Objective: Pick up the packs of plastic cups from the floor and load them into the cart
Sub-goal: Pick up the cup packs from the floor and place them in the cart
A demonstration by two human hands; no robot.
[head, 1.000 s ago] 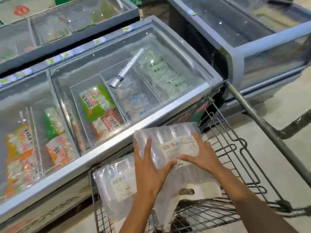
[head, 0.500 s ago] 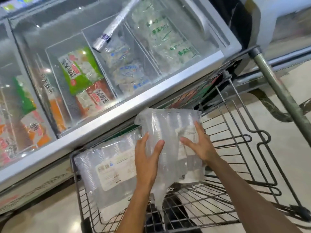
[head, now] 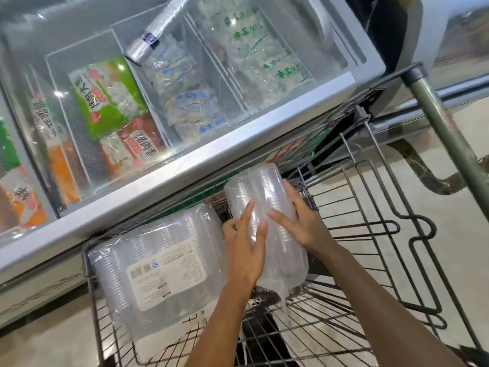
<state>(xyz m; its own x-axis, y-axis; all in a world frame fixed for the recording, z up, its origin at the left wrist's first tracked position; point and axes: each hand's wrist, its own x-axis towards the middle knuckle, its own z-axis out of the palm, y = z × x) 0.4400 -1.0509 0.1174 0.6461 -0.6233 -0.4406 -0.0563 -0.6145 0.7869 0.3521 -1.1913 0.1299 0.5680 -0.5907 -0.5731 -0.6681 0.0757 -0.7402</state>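
Observation:
A clear pack of plastic cups point(head: 267, 197) stands on edge inside the wire cart point(head: 370, 234), near its far side. My left hand point(head: 247, 247) lies flat on the pack's near face and my right hand point(head: 301, 223) grips its right side. A second, larger pack of cups point(head: 158, 271) with a white label lies in the cart's left part, touching the left rim. The lower end of the held pack trails loose plastic wrap.
A chest freezer point(head: 211, 160) with glass lids and bagged frozen food runs along the cart's far side. A roll of plastic bags point(head: 150, 35) lies on its glass. The cart's green handle point(head: 444, 133) rises at the right. Pale floor shows beyond it.
Both hands have lowered the pack into the cart and turned it on edge, next to the labelled pack. The camera has tipped down and closer.

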